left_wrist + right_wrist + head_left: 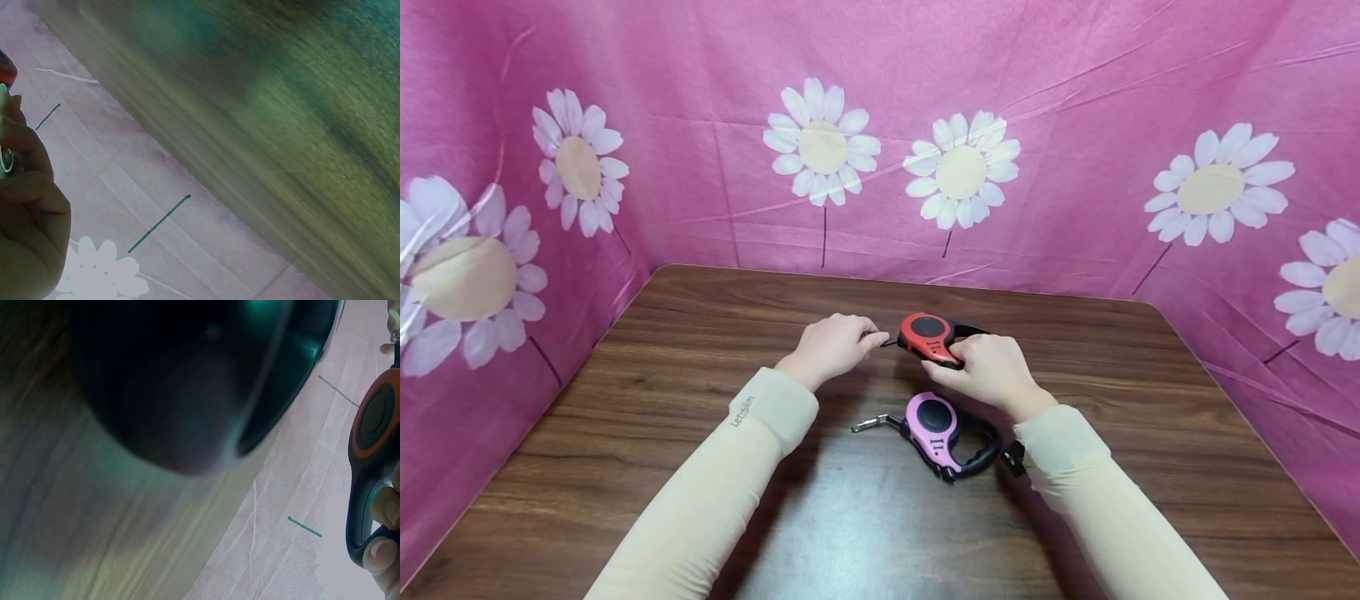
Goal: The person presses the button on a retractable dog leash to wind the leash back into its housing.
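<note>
My right hand (996,371) grips the black handle of a red retractable dog leash (921,327), held above the far middle of the table. In the right wrist view, fingers (389,509) curl through the leash's handle loop. To its left, my left hand (831,346) pinches the leash's clip end between thumb and fingers. A bit of shiny metal clip (7,161) shows between those fingers in the left wrist view; the rest is hidden. Nearer me, a pink retractable leash (931,414) lies on the table with its silver clip (871,422) pointing left.
The brown wood-grain table (700,433) is enclosed at the back and sides by a pink cloth (700,150) printed with white daisies. A small black object (1013,458) shows at the right cuff. A large dark blurred shape (187,394) fills the top of the right wrist view.
</note>
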